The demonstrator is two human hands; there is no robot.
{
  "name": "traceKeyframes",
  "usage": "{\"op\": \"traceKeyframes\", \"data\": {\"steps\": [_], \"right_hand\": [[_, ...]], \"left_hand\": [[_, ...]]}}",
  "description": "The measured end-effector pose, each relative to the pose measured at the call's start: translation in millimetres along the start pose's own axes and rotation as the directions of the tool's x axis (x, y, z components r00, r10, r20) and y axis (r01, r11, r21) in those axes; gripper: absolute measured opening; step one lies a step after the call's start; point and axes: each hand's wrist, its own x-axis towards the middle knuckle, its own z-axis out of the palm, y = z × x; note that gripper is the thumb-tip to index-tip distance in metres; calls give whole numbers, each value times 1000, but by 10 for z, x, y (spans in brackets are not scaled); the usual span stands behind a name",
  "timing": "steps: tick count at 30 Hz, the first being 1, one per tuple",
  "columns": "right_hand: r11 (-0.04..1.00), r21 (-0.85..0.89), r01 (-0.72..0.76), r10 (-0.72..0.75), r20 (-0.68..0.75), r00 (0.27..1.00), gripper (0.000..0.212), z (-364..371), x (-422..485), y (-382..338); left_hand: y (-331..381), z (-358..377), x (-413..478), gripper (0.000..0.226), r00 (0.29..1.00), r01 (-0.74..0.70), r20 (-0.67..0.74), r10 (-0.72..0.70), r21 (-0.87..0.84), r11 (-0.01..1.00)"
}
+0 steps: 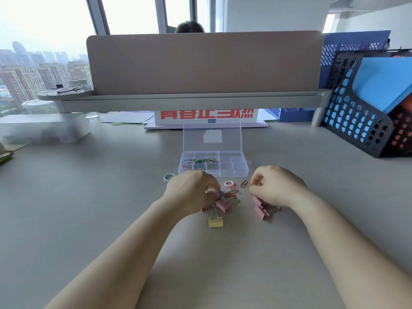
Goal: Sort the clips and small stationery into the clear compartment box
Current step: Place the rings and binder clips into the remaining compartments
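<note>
The left hand (190,191) grip pinched a binder clip (217,192) in the pile. The right hand (277,186) grip was curled, contents indeterminable, just above pink clips (260,210).

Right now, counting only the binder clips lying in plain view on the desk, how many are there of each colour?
Pink binder clips: 3
Yellow binder clip: 1
Total: 4 in plain view; the left hand may hide more.
</note>
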Motion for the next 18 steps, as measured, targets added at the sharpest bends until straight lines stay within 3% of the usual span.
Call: {"op": "traceKeyframes", "data": {"steps": [4, 9, 11, 13, 15, 18], "right_hand": [[999, 46, -8, 10, -49, 999, 10, 10, 29, -16], [1000, -20, 12, -13, -51, 999, 29, 57, 56, -126], [998, -60, -10, 6, -62, 998, 25, 78, 67, -159], [994, -101, -38, 29, -88, 996, 16, 89, 78, -178], [989, -143, -46, 30, -115, 993, 9, 101, 81, -195], [974, -226, -18, -10, -123, 992, 8, 127, 84, -221]], "left_hand": [[24, 34, 26, 20, 1000, -28, -5, 28, 8, 1000], [26, 63, 41, 12, 999, -17, -27, 17, -24, 1000], [28, 59, 43, 10, 999, -3, -33, -1, -122, 993], [41, 25, 57, 9, 996, 60, -43, -80, -340, 939], [52, -52, 61, 16, 977, 193, 50, -209, -630, 752], [34, -143, 70, 22, 907, 385, 324, -271, -897, 218]]}}
